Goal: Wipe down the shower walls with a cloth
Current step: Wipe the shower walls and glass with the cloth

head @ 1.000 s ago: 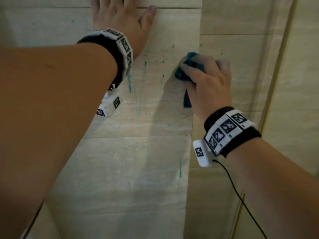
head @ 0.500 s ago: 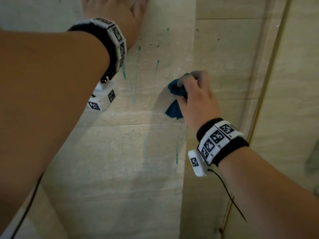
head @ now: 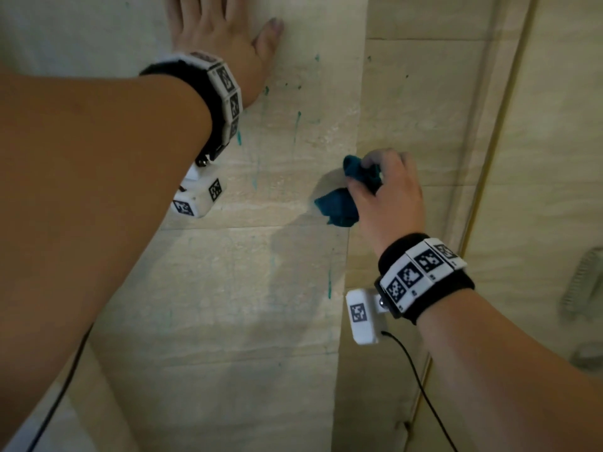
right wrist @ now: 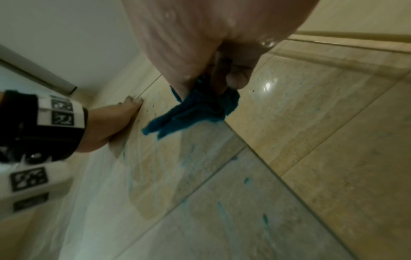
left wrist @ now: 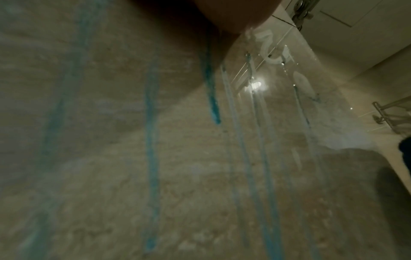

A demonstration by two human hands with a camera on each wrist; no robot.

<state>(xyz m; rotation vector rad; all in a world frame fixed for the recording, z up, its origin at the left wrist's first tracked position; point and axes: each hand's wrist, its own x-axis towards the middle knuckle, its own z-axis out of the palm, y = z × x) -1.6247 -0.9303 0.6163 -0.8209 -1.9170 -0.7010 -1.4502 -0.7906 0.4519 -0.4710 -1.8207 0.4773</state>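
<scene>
Teal cloth (head: 339,207) bunched in the right hand's (head: 388,203) curled fingers scrubs the shower wall (head: 228,288) mid-wipe (streaks remain at ten o'clock); left hand (head: 215,37) braces flat, fingers straight. Next: sweep toward those drips.

Below the fingers (head: 375,161) of the right hand (head: 388,197) the tiled wall (head: 228,321) runs bare, marked only by flat teal streaks (head: 329,285) that block nothing. Just right of those fingers the wall turns a corner (head: 352,256) into a recessed face, so sideways room is short there. Up and left of the fingers, the left hand (head: 222,44) lies flat on the wall and its forearm crosses the left side. Far right, a blurred metal fitting (head: 584,282), perhaps a hose, stands out.
</scene>
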